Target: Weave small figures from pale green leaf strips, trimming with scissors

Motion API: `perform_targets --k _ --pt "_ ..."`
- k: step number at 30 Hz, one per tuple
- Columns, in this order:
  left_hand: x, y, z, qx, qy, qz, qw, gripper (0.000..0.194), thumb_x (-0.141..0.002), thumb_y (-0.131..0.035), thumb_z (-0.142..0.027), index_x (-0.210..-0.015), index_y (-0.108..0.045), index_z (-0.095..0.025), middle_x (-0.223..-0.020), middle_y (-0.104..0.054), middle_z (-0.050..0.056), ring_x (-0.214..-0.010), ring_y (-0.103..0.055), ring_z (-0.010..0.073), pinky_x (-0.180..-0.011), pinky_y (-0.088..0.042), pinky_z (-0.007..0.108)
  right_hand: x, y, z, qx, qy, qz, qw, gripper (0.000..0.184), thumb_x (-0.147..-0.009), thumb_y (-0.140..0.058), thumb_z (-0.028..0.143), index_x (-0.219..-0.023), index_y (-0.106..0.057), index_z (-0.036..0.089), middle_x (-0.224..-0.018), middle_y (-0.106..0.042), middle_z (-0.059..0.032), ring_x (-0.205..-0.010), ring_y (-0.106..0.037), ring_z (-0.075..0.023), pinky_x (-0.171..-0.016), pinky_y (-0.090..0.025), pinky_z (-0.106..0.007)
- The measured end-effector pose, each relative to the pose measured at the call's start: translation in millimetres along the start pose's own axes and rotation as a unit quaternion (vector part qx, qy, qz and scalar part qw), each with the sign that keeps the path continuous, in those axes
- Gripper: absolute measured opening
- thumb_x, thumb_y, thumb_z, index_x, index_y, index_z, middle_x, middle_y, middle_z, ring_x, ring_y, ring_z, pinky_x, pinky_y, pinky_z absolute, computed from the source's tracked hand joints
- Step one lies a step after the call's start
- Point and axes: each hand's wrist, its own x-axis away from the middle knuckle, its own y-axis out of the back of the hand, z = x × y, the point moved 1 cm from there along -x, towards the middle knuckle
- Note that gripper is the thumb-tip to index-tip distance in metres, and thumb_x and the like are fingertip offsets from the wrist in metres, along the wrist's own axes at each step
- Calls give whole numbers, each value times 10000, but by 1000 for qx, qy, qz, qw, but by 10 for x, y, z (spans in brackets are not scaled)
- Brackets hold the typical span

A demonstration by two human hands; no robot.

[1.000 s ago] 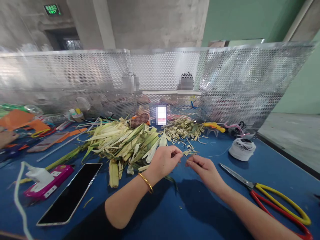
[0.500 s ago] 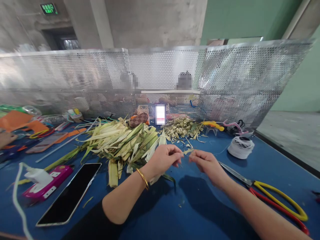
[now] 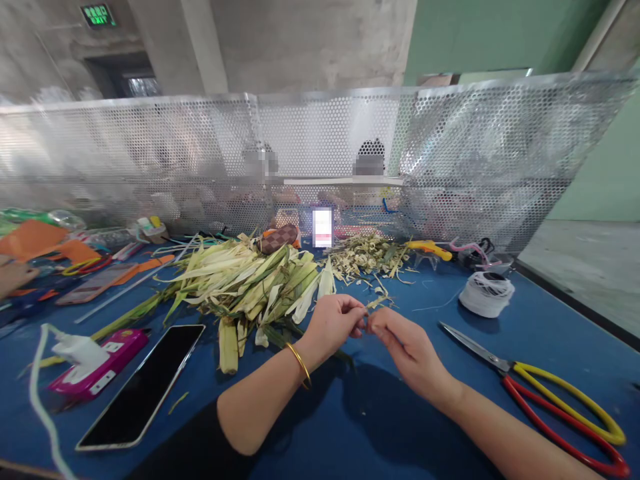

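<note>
My left hand (image 3: 336, 321), with a gold bangle on the wrist, is closed in a pinch above the blue table. My right hand (image 3: 400, 337) is also pinched, its fingertips almost meeting those of the left. Whatever lies between the fingers is too small and too covered to make out. Just behind the fingertips are thin pale husk scraps (image 3: 383, 293). Beside my left hand spreads a large pile of green and cream corn husks (image 3: 240, 280). A dark green strip shows blurred under my left wrist.
Right of my hands lie scissors (image 3: 493, 360) with red and yellow handles and a spool of white thread (image 3: 486, 295). A phone (image 3: 143, 387) and a magenta power strip (image 3: 100, 367) are at left. Behind stand shredded husks (image 3: 370, 257) and a perforated metal screen (image 3: 330, 133), with people beyond.
My right hand has moved left and turned inward, closing the gap to my left hand. The pale bit seen between the fingertips earlier is no longer plain there. The view has shifted slightly.
</note>
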Motion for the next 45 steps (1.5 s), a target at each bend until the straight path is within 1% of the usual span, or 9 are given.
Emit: perform_targets --k 2,4,9,12,18,27,34,39,45 --pt "17 -8 -10 -101 -39 -12 994 117 -757 -525 -186 -690 -615 -153 -577 -605 -21 -533 -566 107 -564 -461 221 2 5 48 47 45 34 997 246 -948 -349 213 -740 -480 216 -721 -541 -24 -676 -487 -148 -625 -418 -268" --pt "52 -17 -31 -233 -95 -25 967 144 -774 -508 -174 -708 -636 -167 -654 -655 5 -648 -610 142 -641 -465 242 -9 37 83 71 54 48 995 264 -943 -347 207 -702 -453 217 -688 -514 -15 -644 -459 -145 -590 -389 -263" --pt "168 -71 -72 -474 -194 -12 859 265 -897 -389 -244 -840 -638 -176 -804 -689 67 -775 -637 185 -716 -453 277 -86 212 30 30 -96 17 995 247 -929 -385 275 -721 -499 209 -661 -530 7 -624 -499 -134 -589 -407 -244" --pt "211 -110 -63 -519 -186 -15 834 282 -901 -386 -263 -832 -643 -170 -764 -687 80 -751 -645 196 -699 -450 281 -103 268 -3 37 -147 22 988 228 -910 -408 286 -735 -531 208 -650 -549 13 -626 -518 -138 -592 -405 -247" --pt "202 -171 15 -497 -146 -8 855 263 -862 -429 -258 -795 -673 -185 -783 -704 80 -750 -650 213 -660 -431 285 -47 159 -43 75 -148 46 985 217 -902 -400 260 -701 -468 214 -662 -544 21 -630 -496 -135 -593 -380 -248" --pt "38 6 0 -353 -115 151 916 259 -779 -471 -184 -849 -721 -180 -825 -716 15 -753 -608 145 -679 -405 214 -91 216 -373 -67 -154 53 984 253 -883 -408 269 -655 -497 206 -660 -550 10 -663 -517 -143 -662 -411 -267" --pt "-56 60 91 -372 -112 96 917 241 -754 -480 -202 -794 -716 -180 -734 -688 16 -674 -573 144 -617 -377 225 -53 146 -386 -69 -135 82 985 223 -893 -415 266 -699 -511 210 -701 -546 8 -701 -519 -147 -688 -407 -272" --pt "-74 41 117 -371 -91 60 922 219 -751 -488 -209 -758 -704 -174 -693 -670 14 -637 -554 142 -579 -354 228 -57 114 -368 -55 -91 66 992 223 -889 -419 246 -686 -506 213 -850 -587 -29 -863 -550 -169 -786 -413 -287" --pt "-106 65 161 -411 -111 57 903 197 -790 -503 -256 -756 -684 -187 -748 -675 23 -694 -569 155 -599 -351 239 -44 122 -415 -41 -146 98 984 212 -900 -406 282 -754 -540 210 -813 -622 -23 -790 -563 -174 -744 -424 -291"
